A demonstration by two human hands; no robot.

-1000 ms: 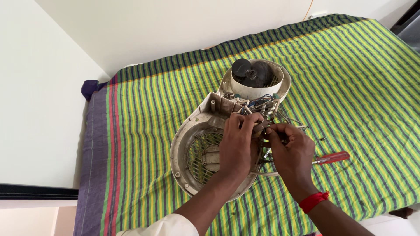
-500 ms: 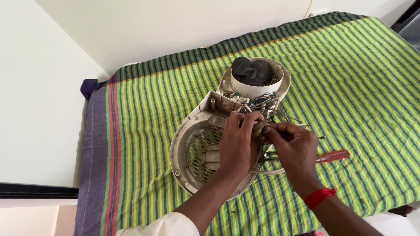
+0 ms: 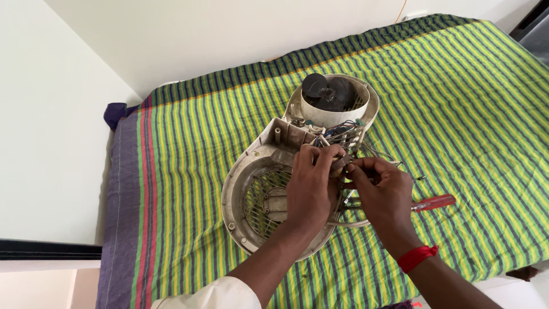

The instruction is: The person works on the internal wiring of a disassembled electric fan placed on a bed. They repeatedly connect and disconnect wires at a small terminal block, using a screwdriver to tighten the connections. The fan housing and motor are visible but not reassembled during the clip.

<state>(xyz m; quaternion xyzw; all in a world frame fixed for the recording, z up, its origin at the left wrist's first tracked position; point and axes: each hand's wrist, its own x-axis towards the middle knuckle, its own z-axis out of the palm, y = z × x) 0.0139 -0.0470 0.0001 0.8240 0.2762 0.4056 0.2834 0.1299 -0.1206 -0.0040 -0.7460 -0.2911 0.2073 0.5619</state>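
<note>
Barely shifted since a moment earlier, both hands' fingers (image 3: 329,157) pinched a small part (image 3: 339,166) amid loose wires (image 3: 343,133), risking a snapped lead.

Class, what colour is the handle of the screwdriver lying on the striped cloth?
Red; the screwdriver shows in the head view, beside the right hand.

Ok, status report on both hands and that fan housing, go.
Left hand and right hand both pinching small parts at the wire bundle. Opened fan housing flat on striped cloth. Red-handled screwdriver beside right hand, untouched.
</note>
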